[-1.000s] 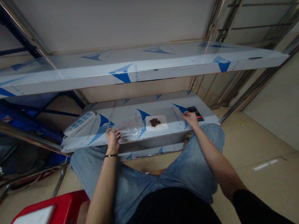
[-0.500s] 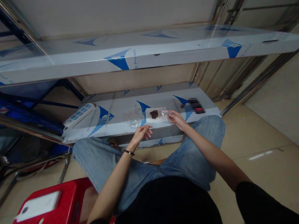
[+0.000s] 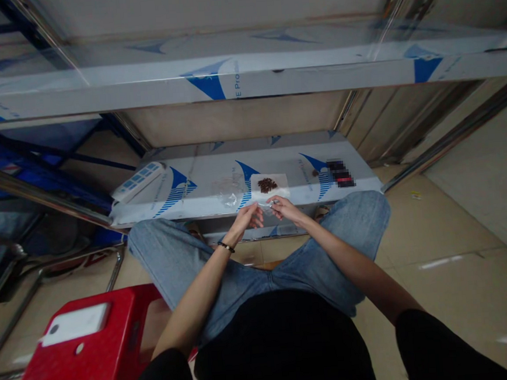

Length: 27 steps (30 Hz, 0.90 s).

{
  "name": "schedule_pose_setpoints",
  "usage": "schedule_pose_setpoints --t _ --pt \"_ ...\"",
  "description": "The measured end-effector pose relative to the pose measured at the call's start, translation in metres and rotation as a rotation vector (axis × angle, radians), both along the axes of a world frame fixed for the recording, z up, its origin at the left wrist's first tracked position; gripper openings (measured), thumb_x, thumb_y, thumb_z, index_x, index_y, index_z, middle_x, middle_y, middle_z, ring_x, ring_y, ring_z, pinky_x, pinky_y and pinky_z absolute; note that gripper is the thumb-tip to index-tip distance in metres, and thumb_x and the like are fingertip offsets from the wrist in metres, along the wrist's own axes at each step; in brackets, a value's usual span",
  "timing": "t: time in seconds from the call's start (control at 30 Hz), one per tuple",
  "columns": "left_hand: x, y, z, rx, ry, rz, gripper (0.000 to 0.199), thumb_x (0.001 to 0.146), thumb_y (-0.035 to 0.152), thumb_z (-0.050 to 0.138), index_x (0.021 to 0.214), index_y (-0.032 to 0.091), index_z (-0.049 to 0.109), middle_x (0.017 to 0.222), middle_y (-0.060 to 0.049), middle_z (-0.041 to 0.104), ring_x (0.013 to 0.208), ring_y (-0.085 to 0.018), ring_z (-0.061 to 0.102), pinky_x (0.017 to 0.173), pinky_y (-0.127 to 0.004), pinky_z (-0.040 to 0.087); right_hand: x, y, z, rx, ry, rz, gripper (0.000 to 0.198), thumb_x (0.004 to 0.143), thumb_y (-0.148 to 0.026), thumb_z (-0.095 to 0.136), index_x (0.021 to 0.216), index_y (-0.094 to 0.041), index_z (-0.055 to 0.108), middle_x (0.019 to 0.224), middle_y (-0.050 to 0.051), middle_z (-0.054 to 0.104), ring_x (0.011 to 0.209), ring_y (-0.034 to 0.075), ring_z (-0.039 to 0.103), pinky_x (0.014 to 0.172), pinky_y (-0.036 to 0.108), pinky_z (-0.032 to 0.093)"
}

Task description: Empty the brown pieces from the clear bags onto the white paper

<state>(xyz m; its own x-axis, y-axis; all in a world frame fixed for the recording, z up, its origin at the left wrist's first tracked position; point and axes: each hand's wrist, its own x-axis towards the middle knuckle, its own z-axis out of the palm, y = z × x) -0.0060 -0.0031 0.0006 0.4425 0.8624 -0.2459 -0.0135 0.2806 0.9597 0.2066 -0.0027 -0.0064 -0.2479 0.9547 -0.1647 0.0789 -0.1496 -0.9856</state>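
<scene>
Between my two hands, at the front edge of the lower shelf, is a small clear plastic bag. My right hand pinches its right side. My left hand, with a dark bead bracelet at the wrist, has its thumb and forefinger closed at the bag's left side, the other fingers loosely curled. Just beyond them lies a white sheet bearing a small heap of dark brown pieces. More clear plastic bags lie flat to the left of the sheet.
A white power strip sits at the shelf's left end, a pixelated dark item at its right. The upper shelf crosses in front. A red stool at lower left carries a white phone-like object.
My right hand has brought the clear bag left and nearer, off the sheet's right side. My left hand has moved right and up to meet it. The camera view has shifted slightly.
</scene>
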Motion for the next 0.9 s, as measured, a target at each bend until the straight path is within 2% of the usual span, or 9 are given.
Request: schedule_pose_setpoints --t 0.1,0.23,0.5,0.67,0.73,0.83,0.9 --pt "0.000 0.000 -0.006 0.013 0.059 0.008 0.039 0.091 0.052 0.062 0.085 0.014 0.063 0.073 -0.006 0.068 0.054 -0.014 0.069 0.044 -0.018 0.042 0.001 0.001 -0.001 0.012 0.019 0.017 0.027 0.087 -0.036 0.061 0.111 -0.022 0.061 0.066 -0.005 0.056 0.048 0.010 0.048 0.042 0.019 0.039" --pt "0.001 -0.001 -0.007 0.000 0.043 0.027 0.028 0.089 0.041 0.065 0.088 0.013 0.064 0.076 -0.006 0.069 0.056 -0.013 0.070 0.046 -0.017 0.043 0.000 0.002 -0.006 0.007 0.030 0.021 0.029 0.087 -0.036 0.061 0.112 -0.022 0.061 0.066 -0.005 0.057 0.048 0.010 0.049 0.042 0.019 0.039" --pt "-0.002 -0.001 -0.003 -0.051 -0.035 0.135 0.033 0.090 0.046 0.064 0.087 0.013 0.063 0.081 -0.007 0.069 0.059 -0.012 0.069 0.047 -0.016 0.044 -0.008 0.001 -0.004 0.038 0.010 0.021 0.027 0.087 -0.035 0.062 0.110 -0.021 0.064 0.061 -0.006 0.058 0.042 0.009 0.044 0.038 0.018 0.035" --pt "-0.002 0.000 -0.006 -0.046 -0.016 0.137 0.033 0.085 0.045 0.072 0.086 0.012 0.066 0.076 -0.006 0.070 0.058 -0.011 0.067 0.047 -0.016 0.043 -0.010 -0.002 -0.010 -0.005 -0.055 0.102 0.035 0.088 -0.040 0.065 0.117 -0.022 0.060 0.063 -0.004 0.064 0.040 0.010 0.045 0.039 0.019 0.035" --pt "-0.001 0.001 -0.008 -0.025 0.003 0.144 0.033 0.081 0.043 0.076 0.086 0.012 0.067 0.072 -0.005 0.069 0.057 -0.012 0.066 0.047 -0.017 0.043 -0.011 -0.003 -0.013 0.059 -0.128 0.095 0.038 0.088 -0.038 0.065 0.122 -0.023 0.059 0.071 -0.003 0.065 0.047 0.011 0.051 0.045 0.021 0.041" --pt "-0.002 0.001 -0.010 0.012 0.017 0.155 0.036 0.077 0.044 0.080 0.084 0.011 0.070 0.071 -0.006 0.070 0.057 -0.013 0.065 0.048 -0.020 0.045 -0.012 -0.004 -0.013 0.317 -0.278 -0.025 0.043 0.084 -0.026 0.068 0.126 -0.025 0.062 0.096 0.003 0.066 0.072 0.015 0.061 0.070 0.028 0.054" --pt "-0.002 0.001 -0.010 0.025 0.009 0.168 0.037 0.075 0.044 0.081 0.084 0.010 0.070 0.073 -0.007 0.071 0.056 -0.012 0.064 0.048 -0.020 0.045 -0.012 -0.004 -0.011 0.474 -0.348 -0.109 0.048 0.082 -0.021 0.069 0.129 -0.025 0.064 0.110 0.006 0.063 0.091 0.018 0.062 0.087 0.034 0.053"
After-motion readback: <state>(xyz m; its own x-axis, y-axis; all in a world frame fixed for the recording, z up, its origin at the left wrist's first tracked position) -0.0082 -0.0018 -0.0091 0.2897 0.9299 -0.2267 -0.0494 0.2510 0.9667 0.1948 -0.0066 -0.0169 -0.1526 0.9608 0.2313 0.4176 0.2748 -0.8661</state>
